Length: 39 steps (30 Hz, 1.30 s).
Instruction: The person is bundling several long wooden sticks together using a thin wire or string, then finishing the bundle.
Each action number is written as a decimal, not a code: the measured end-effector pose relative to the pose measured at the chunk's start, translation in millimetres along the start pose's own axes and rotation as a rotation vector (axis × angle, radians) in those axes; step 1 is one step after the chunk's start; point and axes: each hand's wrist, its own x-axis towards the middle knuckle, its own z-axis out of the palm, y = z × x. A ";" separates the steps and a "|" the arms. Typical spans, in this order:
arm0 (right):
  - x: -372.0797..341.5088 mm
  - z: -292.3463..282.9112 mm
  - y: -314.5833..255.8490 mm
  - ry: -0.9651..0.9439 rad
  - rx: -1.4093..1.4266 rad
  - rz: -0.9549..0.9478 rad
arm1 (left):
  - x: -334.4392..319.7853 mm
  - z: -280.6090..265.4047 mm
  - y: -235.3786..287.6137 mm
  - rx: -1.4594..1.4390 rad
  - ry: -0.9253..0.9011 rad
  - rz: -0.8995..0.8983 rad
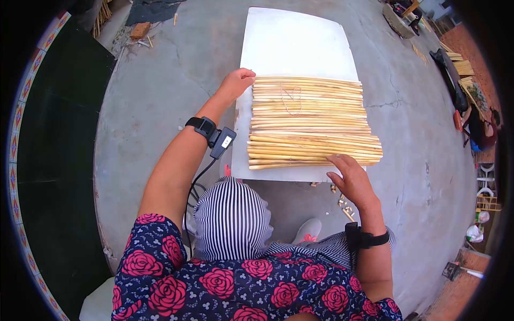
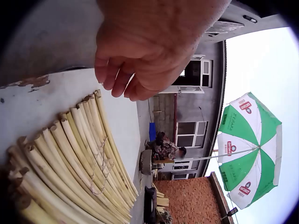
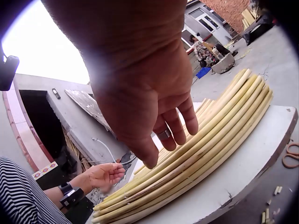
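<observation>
Across the white table (image 1: 300,40), pale yellow stalks (image 1: 308,120) lie side by side, nearer ones offset rightward; a thin string loop (image 1: 300,99) on top. Handling, judged: each light, fairly stiff, slightly springy, smooth enough to roll; best held mid-length singly, at both ends when gathered. Left hand (image 1: 235,86): loosely bent, grip empty, beside the far left ends. Right hand (image 1: 354,182): grip released, fingertips at the near stalks.

The sticks (image 1: 308,112) look smooth, pale and woody; the desk (image 1: 297,43) (chipped at its edge) is smooth white.
</observation>
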 end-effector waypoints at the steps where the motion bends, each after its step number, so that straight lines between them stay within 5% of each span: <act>1: 0.8 0.5 -2.3 -0.022 0.012 0.023 | 11.5 5.8 -12.8 0.064 0.020 0.092; 9: 9.9 5.7 4.2 -0.055 0.188 0.107 | 41.7 28.8 -46.3 0.545 0.141 0.279; 14: 33.9 -5.4 1.9 -0.132 0.519 0.190 | 40.9 44.5 -58.8 0.581 0.287 0.357; 20: 143.5 2.4 4.6 -0.065 0.805 0.258 | 35.9 49.6 -63.0 0.535 0.381 0.427; 26: 209.8 61.2 6.4 0.113 0.113 0.153 | 34.3 50.5 -67.3 0.538 0.369 0.490; 29: 226.0 69.7 0.4 0.044 -0.146 0.106 | 33.5 52.6 -66.6 0.539 0.373 0.487; 39: 242.9 81.4 5.4 -0.068 -0.380 0.153 | 33.2 54.3 -69.9 0.627 0.390 0.600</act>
